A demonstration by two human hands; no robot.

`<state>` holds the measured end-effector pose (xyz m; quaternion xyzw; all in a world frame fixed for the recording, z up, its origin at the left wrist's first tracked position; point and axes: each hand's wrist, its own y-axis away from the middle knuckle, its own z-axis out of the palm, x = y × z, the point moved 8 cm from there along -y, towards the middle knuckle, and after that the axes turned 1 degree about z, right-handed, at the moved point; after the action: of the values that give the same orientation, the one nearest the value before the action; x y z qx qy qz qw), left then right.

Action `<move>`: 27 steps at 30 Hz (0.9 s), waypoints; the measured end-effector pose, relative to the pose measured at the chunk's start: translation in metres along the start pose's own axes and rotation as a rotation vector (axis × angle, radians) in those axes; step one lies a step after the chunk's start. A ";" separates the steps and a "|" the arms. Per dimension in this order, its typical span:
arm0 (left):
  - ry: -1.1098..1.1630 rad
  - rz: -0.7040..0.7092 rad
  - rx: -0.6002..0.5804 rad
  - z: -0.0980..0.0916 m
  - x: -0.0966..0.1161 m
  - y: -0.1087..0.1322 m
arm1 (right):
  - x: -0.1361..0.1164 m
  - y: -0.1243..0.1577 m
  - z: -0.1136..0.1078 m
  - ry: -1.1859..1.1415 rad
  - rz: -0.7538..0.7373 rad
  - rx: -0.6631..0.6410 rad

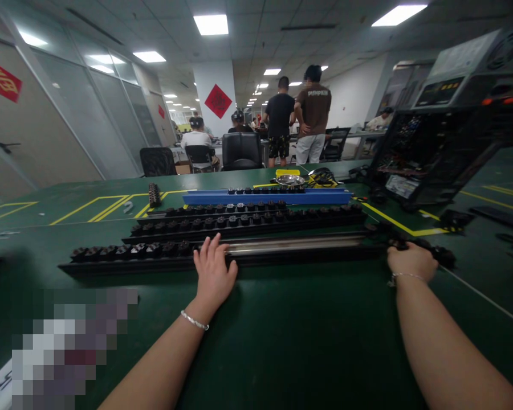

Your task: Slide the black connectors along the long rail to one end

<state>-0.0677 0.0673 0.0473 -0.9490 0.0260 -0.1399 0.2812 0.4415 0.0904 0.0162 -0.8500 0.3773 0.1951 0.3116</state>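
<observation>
The nearest black rail (123, 259) lies across the green tabletop (282, 330). The left hand (214, 273) rests on its middle, fingers open and flat. The right hand (411, 261) curls over its right end, seemingly gripping. The step looks like steadying; shifting the rail would need both hands together.

A large open office lies under a grid ceiling (282, 34) of pale tiles, lit by bright rectangular panel lights (211, 24). A glass partition (89, 114) runs along the left beside a grey wall (34, 142), which carries a red sign (0, 78). At the back a white pillar (216, 74) bears a red diamond (218, 101). The right wall (350, 97) is white. Black office chairs (241, 151) stand just behind the dark green counter (282, 341), which is marked with yellow lines (111, 205). Two people (312, 114) stand with their backs turned, and a seated person (196, 136) is at a desk farther back, where the room recedes under more ceiling lights.
</observation>
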 end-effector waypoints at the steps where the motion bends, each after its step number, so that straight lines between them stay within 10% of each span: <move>1: -0.031 -0.042 0.046 -0.005 -0.006 -0.001 | 0.000 0.002 -0.002 0.006 0.033 -0.003; 8: -0.029 -0.337 0.146 -0.015 -0.050 0.000 | -0.067 0.033 -0.035 -0.145 -0.288 0.191; 15: -0.011 -0.503 0.086 -0.008 -0.062 0.002 | -0.132 0.091 0.004 -0.136 -0.798 -0.043; 27: -0.003 -0.617 0.088 -0.008 -0.074 0.004 | -0.127 0.097 0.014 -0.021 -0.680 -0.102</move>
<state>-0.1405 0.0695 0.0329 -0.8992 -0.2699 -0.2181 0.2665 0.2850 0.1159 0.0411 -0.9395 0.0591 0.1074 0.3200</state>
